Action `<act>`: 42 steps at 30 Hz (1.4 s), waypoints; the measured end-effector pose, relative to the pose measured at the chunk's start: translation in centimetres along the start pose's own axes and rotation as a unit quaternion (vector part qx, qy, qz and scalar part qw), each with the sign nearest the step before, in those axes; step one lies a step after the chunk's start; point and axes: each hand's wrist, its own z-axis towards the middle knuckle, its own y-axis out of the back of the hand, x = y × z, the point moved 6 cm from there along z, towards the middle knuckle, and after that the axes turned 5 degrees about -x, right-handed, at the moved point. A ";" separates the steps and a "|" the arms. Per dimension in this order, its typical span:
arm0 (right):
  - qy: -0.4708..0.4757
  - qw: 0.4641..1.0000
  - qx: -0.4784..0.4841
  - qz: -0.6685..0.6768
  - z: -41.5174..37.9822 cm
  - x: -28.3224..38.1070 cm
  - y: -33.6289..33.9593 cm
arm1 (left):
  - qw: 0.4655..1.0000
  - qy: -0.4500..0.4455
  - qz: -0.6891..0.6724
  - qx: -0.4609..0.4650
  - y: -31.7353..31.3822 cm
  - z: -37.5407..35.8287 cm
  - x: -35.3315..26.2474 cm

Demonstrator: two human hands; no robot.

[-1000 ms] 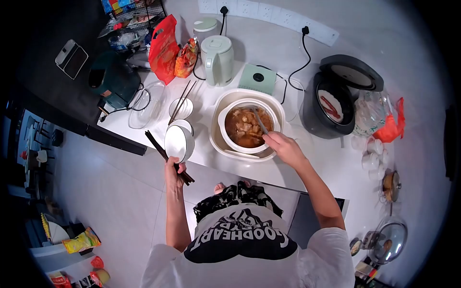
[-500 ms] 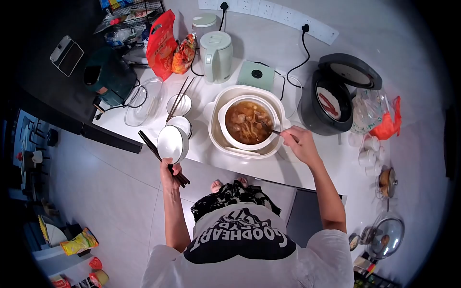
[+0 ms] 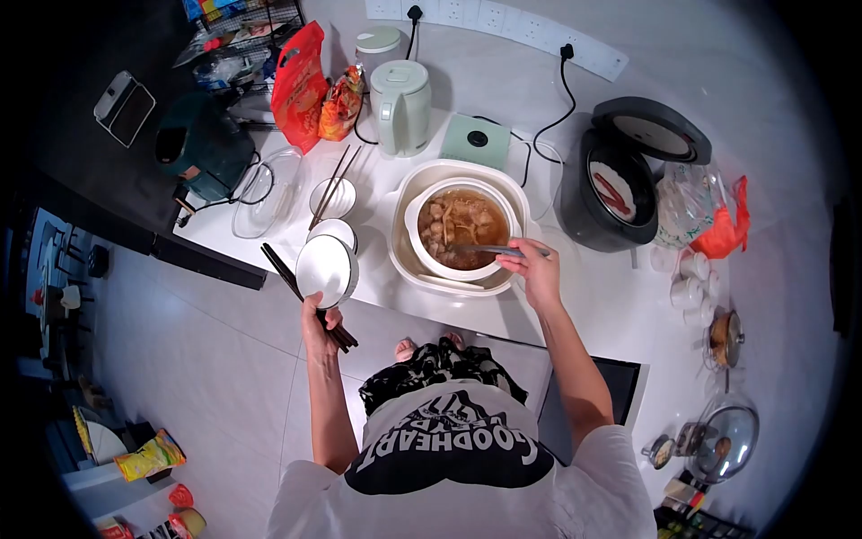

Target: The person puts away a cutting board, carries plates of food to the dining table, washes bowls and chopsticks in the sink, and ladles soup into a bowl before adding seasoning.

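My left hand (image 3: 321, 325) grips a white bowl (image 3: 324, 269) by its near rim, along with several dark chopsticks (image 3: 284, 271) that stick out on both sides. The bowl is tilted toward me and its inside looks bare. My right hand (image 3: 536, 269) is closed on the handle of a spoon or ladle (image 3: 492, 249); its head is sunk in the brown soup (image 3: 462, 220) and hidden. The soup, with chunks in it, fills a white inner pot (image 3: 416, 235), which sits inside a larger cream-coloured pot (image 3: 396, 244) on the counter.
Two more white bowls (image 3: 334, 232) stand left of the pot, chopsticks (image 3: 329, 187) across the farther one. Behind are a glass dish (image 3: 269, 193), a pale green kettle (image 3: 400, 108) and a green box (image 3: 476, 141). An open rice cooker (image 3: 603, 199) stands to the right.
My right hand has moved left and slightly down, bringing the utensil's handle nearly level over the soup. The soup's contents have shifted. My left hand stays nearly where it was with the bowl and chopsticks.
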 end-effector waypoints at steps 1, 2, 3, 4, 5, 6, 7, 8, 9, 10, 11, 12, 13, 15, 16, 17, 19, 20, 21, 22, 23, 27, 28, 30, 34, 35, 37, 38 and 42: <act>0.008 1.000 -0.005 0.010 -0.4 0.4 0.1 | 1.000 0.001 0.000 0.002 0.0 0.0 0.0; 0.015 1.000 -0.010 0.021 -0.7 0.9 0.2 | 1.000 0.003 0.000 0.005 -0.1 0.0 0.1; 0.026 1.000 -0.009 0.005 -1.0 1.3 0.2 | 1.000 0.003 0.003 0.010 -0.1 0.0 0.1; 0.037 0.999 -0.007 -0.010 -1.3 1.8 0.3 | 1.000 0.003 0.006 0.016 0.0 -0.1 0.2; 0.047 0.999 -0.006 -0.026 -1.6 2.3 0.5 | 1.000 0.004 0.010 0.022 -0.1 -0.2 0.2; 0.059 0.998 -0.004 -0.035 -1.8 2.7 0.5 | 1.000 0.006 0.012 0.022 -0.2 -0.3 0.2; 0.071 0.996 -0.003 -0.045 -2.1 3.0 0.7 | 1.000 0.008 0.014 0.023 -0.5 -0.4 0.2; 0.083 0.995 -0.001 -0.055 -2.3 3.3 0.9 | 1.000 0.011 0.016 0.023 -0.6 -0.5 0.3; 0.128 0.988 0.015 -0.082 -2.5 3.6 1.0 | 1.000 0.007 0.021 0.022 -0.7 -0.5 0.3; 0.172 0.979 0.030 -0.108 -2.8 3.7 1.2 | 0.999 0.004 0.026 0.021 -0.7 -0.5 0.4; 0.215 0.966 0.046 -0.134 -3.0 4.0 1.3 | 0.999 0.000 0.032 0.019 -0.7 -0.4 0.4; 0.258 0.937 0.063 -0.226 -3.5 4.7 1.2 | 0.999 0.001 0.038 0.023 -0.6 -0.3 0.5; 0.297 0.898 0.080 -0.316 -4.1 5.5 1.1 | 0.999 0.002 0.043 0.027 -0.4 -0.2 0.7; 0.355 0.831 0.109 -0.413 -4.7 5.9 0.5 | 0.998 0.003 0.050 0.032 -0.4 0.0 0.8; 0.376 0.814 0.123 -0.424 -4.9 5.8 0.2 | 0.998 0.004 0.050 0.032 -0.5 0.0 0.9; 0.397 0.796 0.137 -0.435 -5.0 5.8 -0.1 | 0.998 0.004 0.051 0.033 -0.6 0.1 0.9; 0.363 0.803 0.169 -0.442 -4.3 4.8 -0.4 | 0.998 0.003 0.052 0.038 -0.8 0.0 0.9; 0.345 0.806 0.185 -0.444 -3.8 4.2 -0.5 | 0.998 0.002 0.052 0.040 -0.9 -0.1 0.9; 0.397 0.758 0.188 -0.482 -3.8 3.9 -0.7 | 0.998 0.002 0.053 0.036 -1.0 -0.2 0.9; 0.447 0.705 0.189 -0.517 -3.8 3.4 -1.1 | 0.998 0.001 0.054 0.032 -1.2 -0.4 0.8; 0.494 0.648 0.190 -0.548 -3.8 3.0 -1.3 | 0.998 0.001 0.055 0.028 -1.2 -0.5 0.7; 0.495 0.630 0.189 -0.568 -3.2 2.6 -2.3 | 0.999 -0.003 0.041 0.026 -0.8 -0.5 0.7; 0.487 0.638 0.178 -0.570 -3.4 3.0 -2.4 | 0.999 -0.003 0.042 0.023 -0.8 -0.5 0.6; 0.459 0.675 0.162 -0.555 -3.4 4.1 -2.2 | 0.999 -0.002 0.040 0.025 -0.4 -0.6 0.7; 0.394 0.767 0.147 -0.485 -3.0 6.8 -0.6 | 0.999 0.002 0.040 0.022 0.2 -0.5 1.0; 0.383 0.783 0.146 -0.468 -2.9 7.3 -0.3 | 0.999 0.001 0.041 0.015 0.1 -0.6 0.9; 0.325 0.831 0.152 -0.426 -2.1 7.1 0.6 | 0.999 0.002 0.040 0.013 -0.1 -0.9 0.9; 0.279 0.863 0.151 -0.392 -1.6 6.5 1.1 | 0.999 0.002 0.040 0.012 -0.2 -0.9 1.0; 0.158 0.942 0.139 -0.260 -0.5 4.1 1.4 | 0.999 -0.003 0.044 0.020 0.1 -1.0 1.1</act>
